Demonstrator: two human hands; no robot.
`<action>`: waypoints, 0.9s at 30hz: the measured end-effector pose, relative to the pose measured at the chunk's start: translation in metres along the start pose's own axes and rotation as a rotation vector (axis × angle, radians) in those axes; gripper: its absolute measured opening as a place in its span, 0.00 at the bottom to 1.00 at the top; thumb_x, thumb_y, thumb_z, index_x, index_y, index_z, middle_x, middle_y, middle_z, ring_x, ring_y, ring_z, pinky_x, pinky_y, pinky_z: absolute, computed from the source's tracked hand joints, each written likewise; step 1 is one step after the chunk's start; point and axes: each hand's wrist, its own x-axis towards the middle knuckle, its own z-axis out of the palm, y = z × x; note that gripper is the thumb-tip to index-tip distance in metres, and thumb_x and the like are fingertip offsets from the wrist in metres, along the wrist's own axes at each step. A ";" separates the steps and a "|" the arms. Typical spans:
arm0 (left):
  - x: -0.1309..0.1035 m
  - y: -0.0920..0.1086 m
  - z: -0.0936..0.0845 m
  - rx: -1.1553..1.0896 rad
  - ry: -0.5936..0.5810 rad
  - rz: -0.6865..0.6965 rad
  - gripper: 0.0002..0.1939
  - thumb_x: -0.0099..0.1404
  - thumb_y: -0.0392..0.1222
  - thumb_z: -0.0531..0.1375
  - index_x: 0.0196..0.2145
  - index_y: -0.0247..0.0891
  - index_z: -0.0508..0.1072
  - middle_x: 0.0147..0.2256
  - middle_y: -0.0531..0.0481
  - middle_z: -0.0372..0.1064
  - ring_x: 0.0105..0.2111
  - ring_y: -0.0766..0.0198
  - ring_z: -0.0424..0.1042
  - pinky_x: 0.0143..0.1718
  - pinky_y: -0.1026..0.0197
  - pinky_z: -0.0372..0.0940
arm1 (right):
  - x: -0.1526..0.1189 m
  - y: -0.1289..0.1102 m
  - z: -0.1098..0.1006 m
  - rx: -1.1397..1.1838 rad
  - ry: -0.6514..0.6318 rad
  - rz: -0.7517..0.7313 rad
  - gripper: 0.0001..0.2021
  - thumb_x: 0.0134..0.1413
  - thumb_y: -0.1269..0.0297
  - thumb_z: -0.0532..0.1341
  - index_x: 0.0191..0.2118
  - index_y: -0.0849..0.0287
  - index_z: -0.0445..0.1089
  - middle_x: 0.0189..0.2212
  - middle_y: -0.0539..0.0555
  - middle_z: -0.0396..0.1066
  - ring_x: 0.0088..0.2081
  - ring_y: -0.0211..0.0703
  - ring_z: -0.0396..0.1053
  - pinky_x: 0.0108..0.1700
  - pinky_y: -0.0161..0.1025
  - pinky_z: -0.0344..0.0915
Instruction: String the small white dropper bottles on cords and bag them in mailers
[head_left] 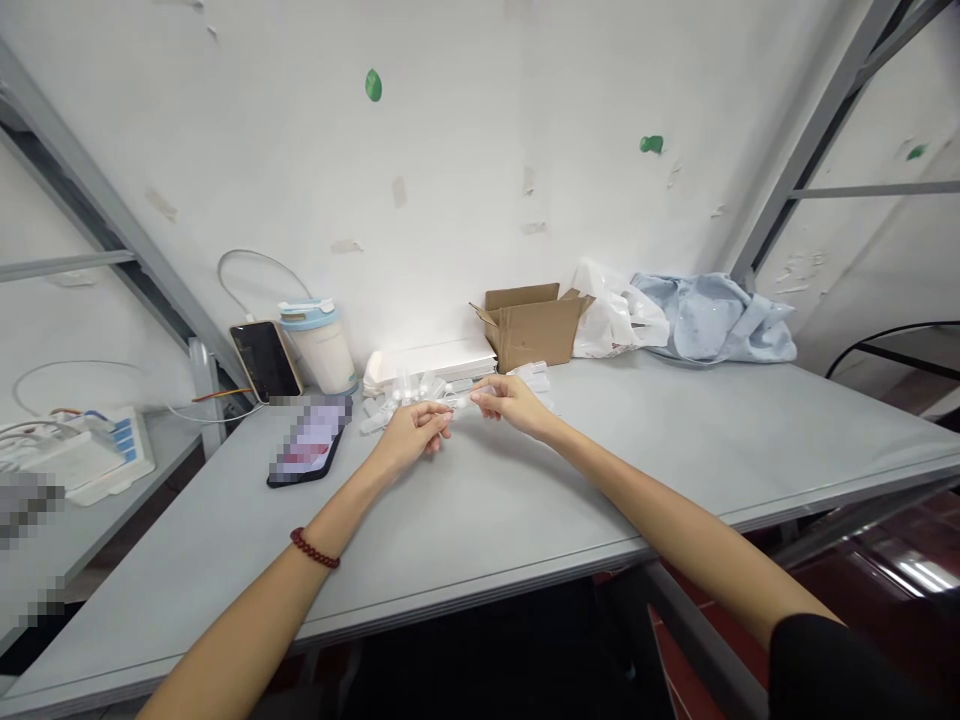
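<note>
Over the table's middle, my left hand [411, 435] is closed in a pinch, fingertips on something too small to make out. Close by on the right, my right hand [514, 402] pinches one end of a small clear plastic piece [460, 400], which spans the gap between the two hands. Just behind my left hand lies a heap of small translucent plastic pieces [405, 388]. More clear pieces [534, 378] rest beyond my right hand. Their exact kind does not show at this size.
Behind the heap lies a white stack [431, 362]. An open cardboard box [536, 328], a white plastic bag [615, 315] and blue cloth [712, 315] line the wall. Left are a phone [319, 440], an upright phone [266, 358], a cup [322, 345] and a power strip [112, 455].
</note>
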 end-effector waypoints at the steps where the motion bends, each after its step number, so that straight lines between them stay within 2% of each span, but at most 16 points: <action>1: 0.000 0.001 0.000 0.007 0.010 0.015 0.19 0.52 0.52 0.61 0.35 0.33 0.70 0.22 0.51 0.69 0.16 0.71 0.61 0.19 0.65 0.56 | 0.000 0.000 0.000 -0.001 -0.007 -0.001 0.13 0.48 0.56 0.60 0.33 0.63 0.69 0.18 0.47 0.64 0.22 0.34 0.61 0.25 0.32 0.56; 6: -0.004 0.005 0.002 0.085 0.035 0.070 0.14 0.52 0.50 0.60 0.27 0.34 0.69 0.19 0.53 0.66 0.15 0.71 0.60 0.19 0.65 0.56 | -0.001 0.004 0.004 -0.020 -0.039 0.004 0.13 0.48 0.57 0.59 0.33 0.62 0.68 0.18 0.47 0.64 0.22 0.34 0.62 0.26 0.32 0.57; 13: -0.008 0.000 0.006 0.134 -0.001 0.085 0.11 0.53 0.46 0.58 0.24 0.35 0.68 0.18 0.53 0.65 0.15 0.71 0.59 0.19 0.65 0.57 | -0.005 0.011 0.011 -0.100 -0.051 0.022 0.09 0.50 0.61 0.57 0.32 0.63 0.68 0.16 0.45 0.63 0.19 0.31 0.57 0.23 0.31 0.54; 20: -0.008 -0.001 0.009 0.138 -0.014 0.084 0.11 0.55 0.46 0.57 0.26 0.35 0.68 0.19 0.53 0.65 0.14 0.71 0.59 0.18 0.65 0.57 | -0.004 0.009 0.007 -0.096 -0.089 -0.007 0.09 0.50 0.62 0.57 0.31 0.63 0.68 0.17 0.45 0.62 0.18 0.31 0.56 0.24 0.31 0.54; 24: -0.006 -0.001 0.011 0.164 0.017 0.087 0.13 0.56 0.48 0.56 0.29 0.34 0.69 0.21 0.52 0.66 0.15 0.70 0.61 0.19 0.64 0.58 | 0.001 0.005 -0.003 -0.041 -0.132 -0.019 0.11 0.49 0.58 0.59 0.32 0.63 0.68 0.16 0.45 0.63 0.19 0.32 0.57 0.24 0.32 0.55; 27: -0.006 -0.002 0.013 0.246 0.032 0.142 0.14 0.57 0.48 0.56 0.34 0.34 0.70 0.22 0.51 0.68 0.19 0.66 0.65 0.22 0.63 0.60 | 0.002 0.002 -0.009 -0.051 -0.102 -0.044 0.14 0.49 0.54 0.59 0.26 0.62 0.67 0.16 0.47 0.63 0.20 0.32 0.58 0.25 0.33 0.55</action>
